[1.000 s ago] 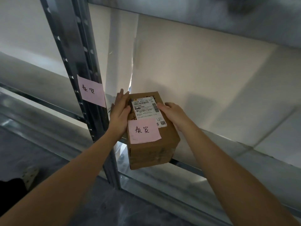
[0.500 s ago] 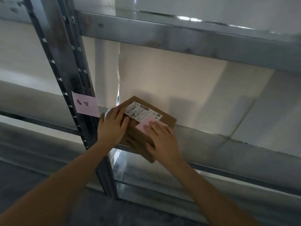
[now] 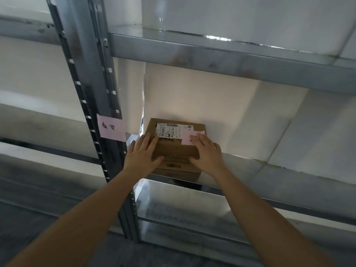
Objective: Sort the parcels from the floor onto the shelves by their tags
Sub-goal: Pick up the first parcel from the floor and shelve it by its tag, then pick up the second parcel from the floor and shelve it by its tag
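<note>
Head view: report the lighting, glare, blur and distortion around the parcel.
Head view: dim overall, with a warm bright patch on the wall behind the cardboard parcel; glare streaks along the upper shelf; wide-angle bending tilts the shelf upright; the pink tag on the post reads sharply, while the pink tag on the parcel is partly covered by the right hand; the left hand looks slightly soft.

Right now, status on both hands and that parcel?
Left hand and right hand flat on the parcel, fingers spread, no closed grip. Parcel resting on the shelf beside the pink tag. Nothing in the way.

Cardboard parcel (image 3: 174, 151) on metal shelf (image 3: 269, 170).
</note>
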`<move>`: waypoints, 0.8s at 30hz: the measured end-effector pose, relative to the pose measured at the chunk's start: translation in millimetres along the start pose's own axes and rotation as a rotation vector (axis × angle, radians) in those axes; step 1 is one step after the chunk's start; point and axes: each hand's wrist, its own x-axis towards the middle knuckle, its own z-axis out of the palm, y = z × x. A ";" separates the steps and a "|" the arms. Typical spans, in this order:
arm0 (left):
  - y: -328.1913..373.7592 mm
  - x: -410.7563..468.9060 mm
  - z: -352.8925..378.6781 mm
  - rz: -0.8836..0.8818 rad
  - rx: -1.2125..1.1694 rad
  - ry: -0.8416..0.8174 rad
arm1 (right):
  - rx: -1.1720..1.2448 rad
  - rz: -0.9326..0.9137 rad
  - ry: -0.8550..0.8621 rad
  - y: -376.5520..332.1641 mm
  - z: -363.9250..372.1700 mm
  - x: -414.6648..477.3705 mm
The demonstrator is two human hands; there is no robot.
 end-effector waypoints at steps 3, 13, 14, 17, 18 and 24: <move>3.1 -3.6 -18.7 -0.009 -0.045 0.005 | 0.062 0.005 0.082 -7.1 -14.4 -8.7; 44.9 -32.7 -87.3 0.083 -0.097 0.224 | 0.202 -0.007 0.350 -6.2 -71.5 -77.8; 51.8 -35.2 -94.0 0.082 -0.097 0.253 | 0.206 -0.009 0.370 -4.6 -81.0 -85.1; 74.3 -41.6 -114.8 0.087 -0.082 0.327 | 0.205 -0.030 0.440 3.1 -110.3 -101.9; 82.2 -43.2 -122.7 0.099 -0.079 0.345 | 0.207 -0.039 0.469 7.0 -120.0 -107.1; 139.9 -47.2 -156.5 0.202 -0.054 0.371 | 0.150 -0.033 0.596 46.8 -169.9 -148.5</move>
